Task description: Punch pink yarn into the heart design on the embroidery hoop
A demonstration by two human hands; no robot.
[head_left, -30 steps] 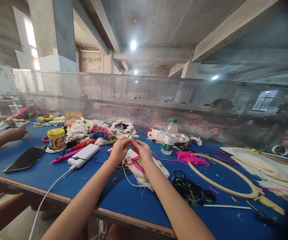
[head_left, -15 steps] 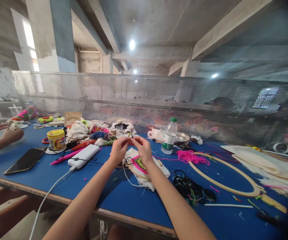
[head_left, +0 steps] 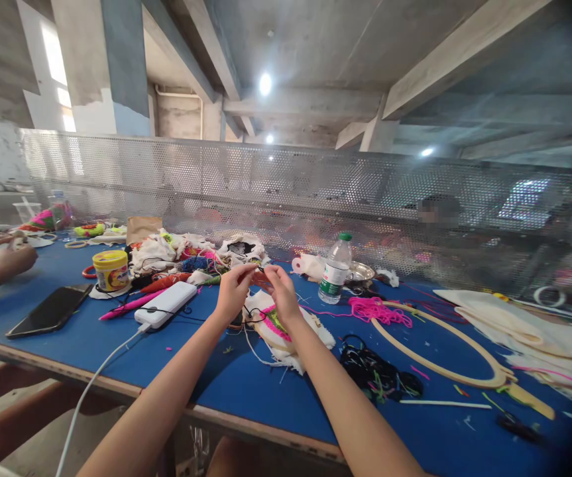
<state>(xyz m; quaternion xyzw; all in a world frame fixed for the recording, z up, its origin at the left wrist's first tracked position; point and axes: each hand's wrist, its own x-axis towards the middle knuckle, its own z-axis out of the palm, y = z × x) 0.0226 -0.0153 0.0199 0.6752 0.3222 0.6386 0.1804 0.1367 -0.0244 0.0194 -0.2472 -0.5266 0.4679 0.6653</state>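
Observation:
My left hand [head_left: 232, 291] and my right hand [head_left: 282, 291] are raised close together over the table, fingertips pinched. Between them runs a short piece of black yarn [head_left: 260, 269]; its ends are hidden by the fingers. Below and partly behind my right wrist lies a white cloth in a small hoop [head_left: 310, 331], worked in pink and yellow-green yarn. A black strand [head_left: 252, 311] crosses the cloth's left edge.
A white power bank [head_left: 166, 305] with a cable lies left, beside a phone [head_left: 50, 311] and a yellow tub [head_left: 111, 270]. Right are a water bottle [head_left: 336, 270], pink yarn [head_left: 380, 311], black yarn bundle [head_left: 372, 368] and a large wooden hoop [head_left: 429, 371]. Another person's hands [head_left: 10, 258] work far left.
My fingertips have moved slightly apart, and the dark strand between them shows more plainly. The view has shifted a little. The other person's hands have moved slightly left.

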